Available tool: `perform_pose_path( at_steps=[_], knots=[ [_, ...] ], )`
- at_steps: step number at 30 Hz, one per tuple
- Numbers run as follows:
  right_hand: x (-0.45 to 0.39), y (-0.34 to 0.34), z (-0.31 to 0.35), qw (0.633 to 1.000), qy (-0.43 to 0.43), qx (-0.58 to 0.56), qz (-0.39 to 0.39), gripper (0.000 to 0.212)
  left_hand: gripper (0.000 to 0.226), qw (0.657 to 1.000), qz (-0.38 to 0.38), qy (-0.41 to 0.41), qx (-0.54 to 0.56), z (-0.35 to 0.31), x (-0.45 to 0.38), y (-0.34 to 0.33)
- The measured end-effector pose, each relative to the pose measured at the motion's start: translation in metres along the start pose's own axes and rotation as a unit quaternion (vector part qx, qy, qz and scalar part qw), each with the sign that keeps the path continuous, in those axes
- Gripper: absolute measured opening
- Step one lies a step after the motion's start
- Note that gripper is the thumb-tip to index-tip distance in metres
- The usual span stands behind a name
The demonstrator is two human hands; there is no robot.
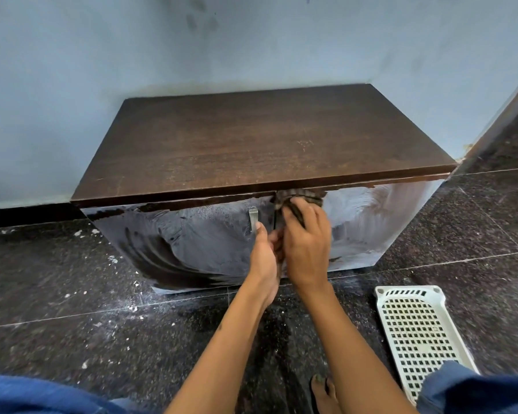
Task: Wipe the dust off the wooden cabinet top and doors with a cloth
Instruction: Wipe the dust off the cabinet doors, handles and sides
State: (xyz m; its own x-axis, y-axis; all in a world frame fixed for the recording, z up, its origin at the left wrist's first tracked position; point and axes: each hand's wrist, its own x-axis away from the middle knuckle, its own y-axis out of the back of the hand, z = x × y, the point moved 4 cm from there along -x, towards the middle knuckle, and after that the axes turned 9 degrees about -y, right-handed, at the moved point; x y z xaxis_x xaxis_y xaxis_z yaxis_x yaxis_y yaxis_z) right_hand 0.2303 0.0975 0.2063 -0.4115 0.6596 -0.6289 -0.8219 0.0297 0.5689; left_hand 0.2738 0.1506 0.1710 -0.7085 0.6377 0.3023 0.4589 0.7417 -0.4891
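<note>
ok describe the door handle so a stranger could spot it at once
Find the dark wooden cabinet against the blue wall. On its dusty left door, near the centre seam, hangs a short vertical metal handle, the only shiny silver piece there, just above the left hand.

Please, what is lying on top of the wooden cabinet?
Nothing lies on the cabinet top; only bare dark wood with faint dusty marks shows. The cloth is lower, pressed against the doors by the right hand. The inside is hidden, because the doors are closed.
</note>
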Motion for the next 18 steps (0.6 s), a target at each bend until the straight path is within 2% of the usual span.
perform_pose_path(
  at_steps=[2,3,7,8,9,13,14,18],
  knots=[
    [-0.001,0.003,-0.012,0.993,-0.103,-0.034,-0.048,0.019,0.066,1.0,0.014,-0.001,-0.023,-0.002,0.0,-0.001],
    [0.0,0.003,-0.01,0.993,-0.106,-0.02,-0.056,0.019,0.066,1.0,0.018,-0.001,-0.025,-0.003,0.002,-0.002],
    [0.001,-0.004,0.003,0.994,0.081,0.072,0.01,0.02,0.065,1.0,0.025,0.008,-0.003,0.0,0.006,-0.003],
    [-0.001,-0.001,-0.001,0.99,0.101,0.094,0.011,0.018,0.067,1.0,0.028,0.009,-0.008,-0.001,0.006,-0.003],
    [-0.003,0.002,-0.007,0.99,0.091,0.105,0.003,0.017,0.068,0.999,0.03,0.007,-0.018,-0.001,0.005,-0.002],
    [-0.004,0.009,-0.014,0.993,-0.058,0.083,-0.052,0.017,0.069,0.999,0.039,0.004,-0.035,-0.002,0.004,-0.004],
    [-0.003,0.005,-0.009,0.994,-0.055,0.079,-0.046,0.016,0.068,0.999,0.04,0.005,-0.032,-0.001,0.004,-0.005],
    [-0.002,0.002,-0.002,0.989,0.078,0.121,0.014,0.016,0.067,0.999,0.046,0.013,-0.024,0.001,0.005,-0.003]
  ],
)
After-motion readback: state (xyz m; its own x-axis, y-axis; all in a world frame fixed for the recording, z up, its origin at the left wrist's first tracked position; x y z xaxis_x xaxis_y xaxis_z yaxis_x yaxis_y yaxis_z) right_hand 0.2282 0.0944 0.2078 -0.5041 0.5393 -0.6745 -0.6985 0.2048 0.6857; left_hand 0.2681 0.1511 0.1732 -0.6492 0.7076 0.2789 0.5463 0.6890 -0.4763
